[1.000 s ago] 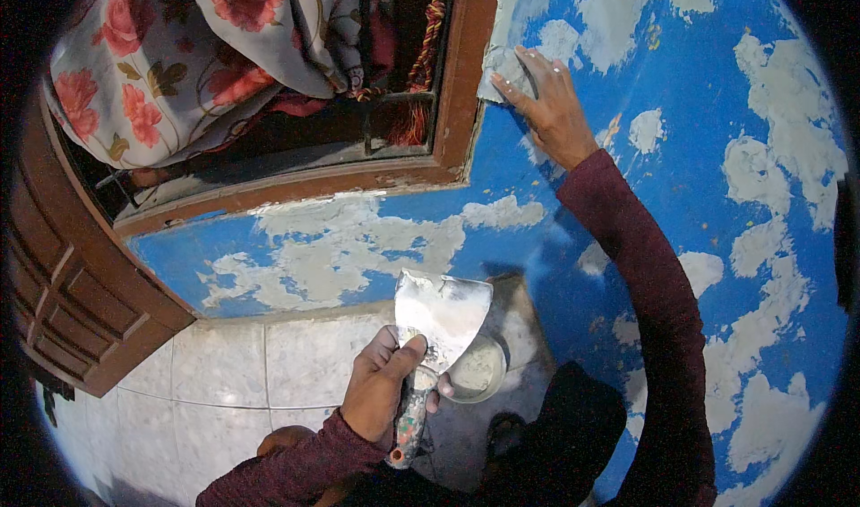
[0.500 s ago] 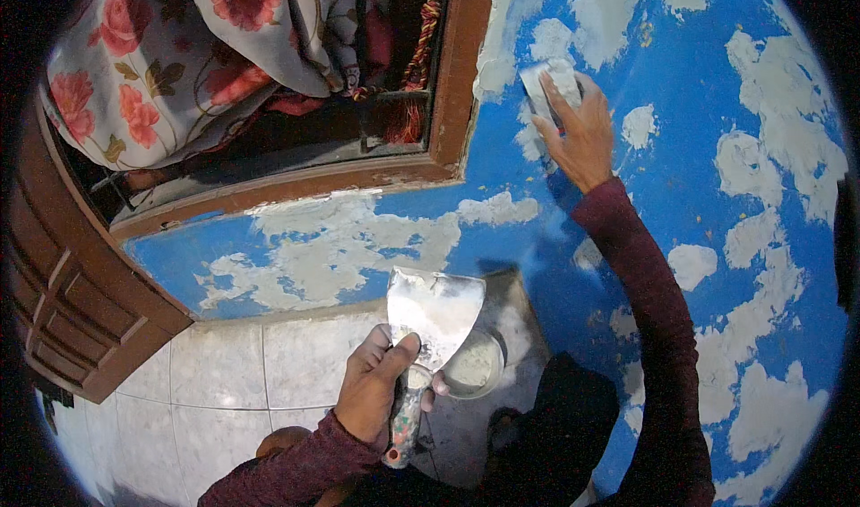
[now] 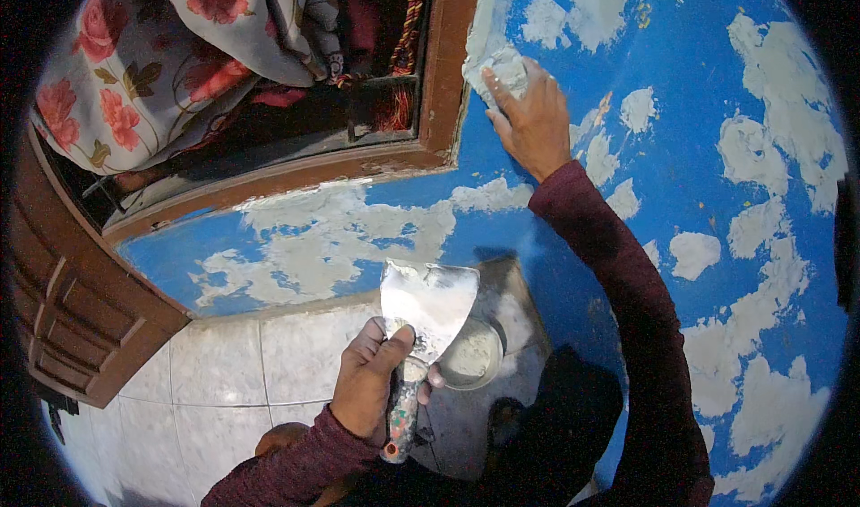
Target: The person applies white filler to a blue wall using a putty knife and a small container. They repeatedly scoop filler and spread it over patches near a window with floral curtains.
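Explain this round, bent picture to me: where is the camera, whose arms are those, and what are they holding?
The camera sits on a person's head and looks down through a very wide lens, which is why straight edges curve. The two arms in dark red sleeves are that person's own. The left hand grips a wide putty knife by its paint-spattered handle, blade up, with pale filler on it. The right hand reaches up and presses a small pale pad, smeared with filler, against the blue wall beside a brown wooden window frame. The wall is dotted with whitish filler patches. A flowered cloth hangs in the window. Below lie a pale tiled floor and a small round bowl of filler.
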{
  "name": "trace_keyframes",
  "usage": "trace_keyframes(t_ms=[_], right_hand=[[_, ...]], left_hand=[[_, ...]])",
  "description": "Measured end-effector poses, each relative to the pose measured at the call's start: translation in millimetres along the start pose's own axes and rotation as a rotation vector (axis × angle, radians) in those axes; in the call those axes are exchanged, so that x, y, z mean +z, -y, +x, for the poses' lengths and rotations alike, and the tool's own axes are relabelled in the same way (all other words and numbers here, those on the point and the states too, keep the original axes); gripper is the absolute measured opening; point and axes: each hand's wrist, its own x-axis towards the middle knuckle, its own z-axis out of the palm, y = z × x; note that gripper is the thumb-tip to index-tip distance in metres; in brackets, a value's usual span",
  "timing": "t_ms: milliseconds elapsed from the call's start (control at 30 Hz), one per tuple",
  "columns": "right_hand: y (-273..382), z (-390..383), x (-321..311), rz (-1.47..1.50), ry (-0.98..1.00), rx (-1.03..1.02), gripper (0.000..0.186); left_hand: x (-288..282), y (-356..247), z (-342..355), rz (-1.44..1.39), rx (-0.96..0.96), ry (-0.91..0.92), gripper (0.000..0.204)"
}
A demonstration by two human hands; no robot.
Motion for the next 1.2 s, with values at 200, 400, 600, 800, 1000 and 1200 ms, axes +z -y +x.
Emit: trace_keyframes(t_ms=[200,400,600,800,1000,1200], right_hand=[[-7.3,-39.7,-5.1,0.072,0.094,-0.044,0.068],[-10.0,15.4,-28.9,0.105,-0.101,0.051,0.069],[2.4,22.3,-10.1,0.017,-0.056,0.070,0.065],[3.6,-32.2,-8.7,0.058,0.153,0.032,0.065],[-34.3,-4.8,-36.3,0.132,0.057,-0.095,0.063],[-81.5,74.3,-40.1,0.106,-0.107,-0.273,0.066]], left_hand=[[3.9,0.2,2.0,0.043,0.003,-0.048,0.025],[2.3,2.2,2.3,-0.017,-0.007,0.014,0.021],[3.6,2.2,4.2,-0.027,-0.012,0.007,0.023],[1.7,3.4,3.9,0.027,-0.014,0.013,0.022],[-1.5,4.1,3.6,-0.010,-0.013,0.048,0.021],[-0.5,4.6,8.6,0.030,-0.013,0.022,0.022]])
